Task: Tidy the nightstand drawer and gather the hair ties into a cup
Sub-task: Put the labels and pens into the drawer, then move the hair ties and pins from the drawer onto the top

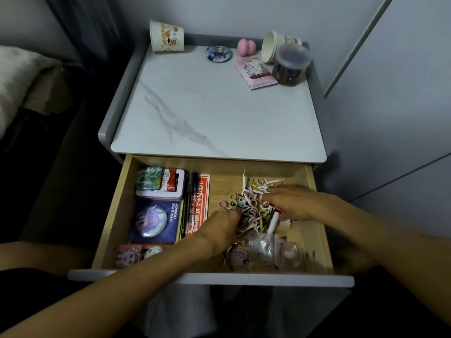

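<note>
Items are crowding the nightstand top's (214, 113) back edge: a paper cup (167, 36) at the back-left corner, a lidded jar (291, 64) at the back-right. The middle and front are lying open for passage.

nightstand top (210, 113) is mostly bare: printed cup (167, 37) back-left corner, tipped cup (271, 46), lidded jar (291, 64), pink packet (255, 71) back-right.

Two bare forearms, no sleeves in view, left hand (219, 230) and right hand (296, 203) both ungloved, no rings, watch or bracelets visible (wrists plainly bare), fingertips partly hidden, nails too blurred to tell
</note>
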Available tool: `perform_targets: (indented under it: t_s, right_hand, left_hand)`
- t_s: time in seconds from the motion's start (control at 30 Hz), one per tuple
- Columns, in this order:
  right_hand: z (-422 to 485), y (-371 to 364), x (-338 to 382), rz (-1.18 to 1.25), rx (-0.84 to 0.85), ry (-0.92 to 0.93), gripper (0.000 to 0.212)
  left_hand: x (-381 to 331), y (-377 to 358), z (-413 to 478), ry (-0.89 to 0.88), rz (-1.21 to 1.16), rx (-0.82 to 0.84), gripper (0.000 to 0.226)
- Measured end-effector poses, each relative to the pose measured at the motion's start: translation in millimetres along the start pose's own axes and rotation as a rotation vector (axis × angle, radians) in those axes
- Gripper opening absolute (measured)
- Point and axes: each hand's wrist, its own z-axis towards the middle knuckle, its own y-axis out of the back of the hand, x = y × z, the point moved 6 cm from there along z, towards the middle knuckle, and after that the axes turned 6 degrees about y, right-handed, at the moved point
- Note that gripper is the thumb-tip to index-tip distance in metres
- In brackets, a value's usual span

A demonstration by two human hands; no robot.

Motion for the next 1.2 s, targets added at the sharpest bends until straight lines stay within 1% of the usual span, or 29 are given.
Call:
perform_targets:
  t_s: [0.1, 0.23, 0.37, 0.47, 0.6, 0.67, 0.7, 0.77, 0.87, 0.9, 0.97, 1.0, 1.1, 1.2]
  right_hand:
    - [0.1, 1.1, 1.2, -0.055, 0.003, 0.003, 0.048]
    - [-2.2, 4.9, 0.5, -0.107, -0.092, 0.013, 0.041]
    - [-4.0, 7.8, 0.0, -0.117, -0.145, 0.024, 0.036]
    - [-5.5, 12.4, -1.4, -0.044, -0.162, 0.009, 0.034]
    - [-11.0, 28.5, 0.4, 0.050, -0.273, -0.004, 0.030]
    - [-15.6, 36.3, 3.4, 0.075, -0.316, -0.001, 0.029]
    - [-17.9, 40.0, 4.6, 0.089, -0.336, 0.001, 0.028]
    - [-23.3, 47.5, 7.3, 0.114, -0.384, 0.010, 0.021]
    - [-31.5, 59.4, 11.7, 0.180, -0.453, 0.029, 0.013]
    - [-34.8, 64.7, 12.9, 0.220, -0.470, 0.029, 0.013]
    - [-41.3, 77.1, 16.1, 0.303, -0.507, 0.032, 0.014]
    - [-43.6, 84.7, 17.7, 0.339, -0.525, 0.035, 0.015]
    - [-44.8, 116.4, 17.7, 0.460, -0.596, 0.035, 0.017]
    - [-30.7, 150.9, 12.2, 0.584, -0.626, 0.006, 0.009]
  left_hand:
    - [2.4, 0.6, 0.4, -0.010, -0.021, 0.000, 0.030]
    - [10.1, -1.1, 4.2, 0.042, -0.096, 0.089, 0.035]
    - [10.6, 4.2, 6.6, 0.066, -0.129, 0.089, 0.035]
    - [14.1, 10.4, 8.7, 0.091, -0.175, 0.085, 0.026]
    - [18.9, 23.1, 8.6, 0.119, -0.253, 0.072, 0.021]
    - [18.1, 31.1, 5.7, 0.117, -0.299, 0.043, 0.014]
    - [18.2, 34.6, 4.2, 0.118, -0.358, 0.032, 0.009]
    - [16.6, 41.0, -1.9, 0.121, -0.471, 0.020, 0.014]
    - [11.7, 51.5, -11.6, 0.106, -0.557, 0.022, 0.021]
    - [10.9, 56.4, -15.3, 0.101, -0.605, 0.029, 0.019]
    - [11.1, 69.5, -22.5, 0.104, -0.707, 0.039, 0.007]
    - [11.8, 77.5, -26.3, 0.105, -0.757, 0.039, 0.005]
    - [16.0, 109.1, -34.1, 0.123, -0.890, 0.023, 0.006]
    - [25.5, 141.1, -30.9, 0.153, -0.964, -0.015, 0.009]
